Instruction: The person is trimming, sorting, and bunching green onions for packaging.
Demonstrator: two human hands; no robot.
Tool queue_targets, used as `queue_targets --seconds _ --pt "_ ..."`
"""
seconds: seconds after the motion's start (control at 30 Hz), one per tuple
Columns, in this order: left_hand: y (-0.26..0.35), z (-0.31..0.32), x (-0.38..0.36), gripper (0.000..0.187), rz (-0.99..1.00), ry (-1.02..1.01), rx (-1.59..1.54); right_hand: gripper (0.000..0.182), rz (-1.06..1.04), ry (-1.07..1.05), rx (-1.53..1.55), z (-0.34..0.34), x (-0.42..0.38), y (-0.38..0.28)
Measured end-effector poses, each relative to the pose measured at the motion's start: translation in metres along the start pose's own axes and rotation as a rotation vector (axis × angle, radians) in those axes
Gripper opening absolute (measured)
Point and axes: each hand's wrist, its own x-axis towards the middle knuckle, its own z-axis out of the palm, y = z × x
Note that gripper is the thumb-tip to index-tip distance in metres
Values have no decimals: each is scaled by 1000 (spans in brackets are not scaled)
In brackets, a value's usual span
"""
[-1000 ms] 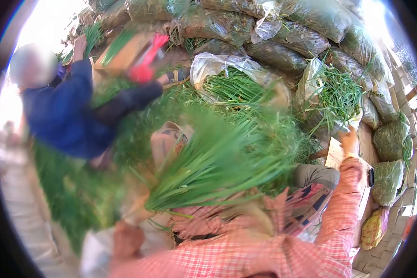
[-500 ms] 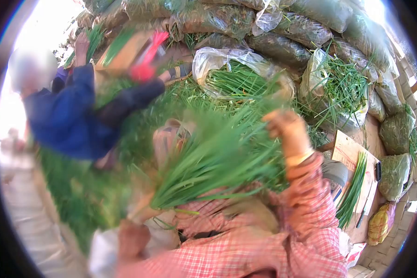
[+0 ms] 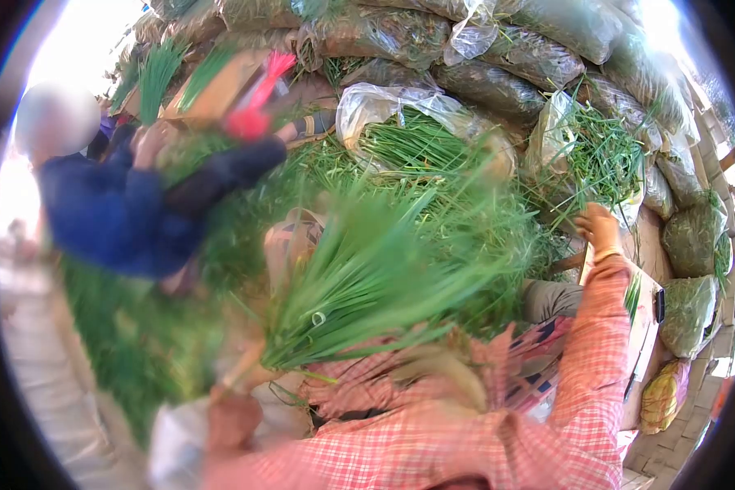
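My left hand, at the lower left, is closed around the base of a bunch of chives. The long green leaves fan out up and to the right, blurred at the tips. Out to the right is my right hand, its fingers bent and close together, beside the open plastic bag of loose greens. Whether anything thin is between those fingers is too small to make out. Below that hand lies a wooden board with some chives on it, partly hidden by my sleeve.
A co-worker in a dark blue top sits at the left beside a board with chives. Loose greens cover the ground. Filled plastic sacks are stacked behind. An open bag of chives stands ahead; a yellowish net sack lies at right.
My right hand has swung right, away from the leaves to beside the bag of greens. The held bunch stays nearly in place. The co-worker's raised hand has come down.
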Motion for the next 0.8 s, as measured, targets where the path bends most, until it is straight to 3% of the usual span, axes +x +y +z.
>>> queue_targets --seconds 0.03,0.07,0.13,0.27,0.37,0.5,0.6,0.73,0.8 --pt "-5 0 1 54 7 22 86 20 -64 -107 -54 36 -28 -16" --pt "-8 0 1 53 12 41 174 20 -257 -160 -85 71 -54 -33" --pt "-17 -1 0 46 51 76 288 20 -450 -276 47 122 -106 -71" --pt "-31 -1 0 35 125 108 334 19 -294 -698 119 182 -182 -126" --pt "-36 -1 2 34 155 117 364 16 1 -960 368 213 -181 -106" --pt "-56 0 2 33 187 152 364 16 206 -1070 602 214 -188 -104" --pt "-51 3 2 34 104 155 255 18 276 -1159 545 213 -198 -98" --pt "-30 2 -2 38 81 113 157 13 -111 -915 280 210 -218 -106" --pt "-35 -1 0 39 21 110 250 11 -133 -820 306 207 -216 -108"
